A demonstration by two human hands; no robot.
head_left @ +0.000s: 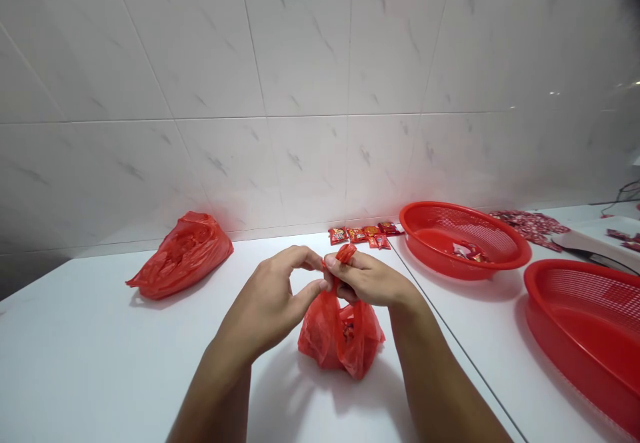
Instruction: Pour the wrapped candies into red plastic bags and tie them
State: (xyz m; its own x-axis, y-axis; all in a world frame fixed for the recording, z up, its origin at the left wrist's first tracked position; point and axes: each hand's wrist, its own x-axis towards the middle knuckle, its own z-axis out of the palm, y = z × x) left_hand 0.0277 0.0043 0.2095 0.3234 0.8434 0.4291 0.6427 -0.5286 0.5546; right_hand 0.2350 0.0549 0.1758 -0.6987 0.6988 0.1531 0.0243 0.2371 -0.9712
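A small red plastic bag (pixel 343 340) stands on the white table (pixel 100 363), bulging with contents. Dark items show faintly through its thin film. Its top is twisted into a gathered neck or knot (pixel 345 254). My right hand (pixel 365 280) pinches this neck from the right, while my left hand (pixel 267 303) grips it from the left with thumb and fingertips. My fingers partly hide the neck. A second, looser red plastic bag (pixel 183 256) lies on the table to the left, apart from both hands.
Several red sweet packets (pixel 360 234) lie along the white tiled wall (pixel 300 96). To the right stand red mesh baskets (pixel 463 226) (pixel 585 290), the farther holding a few packets. Red wrappers (pixel 533 225) and a white tray (pixel 600 240) lie beyond them.
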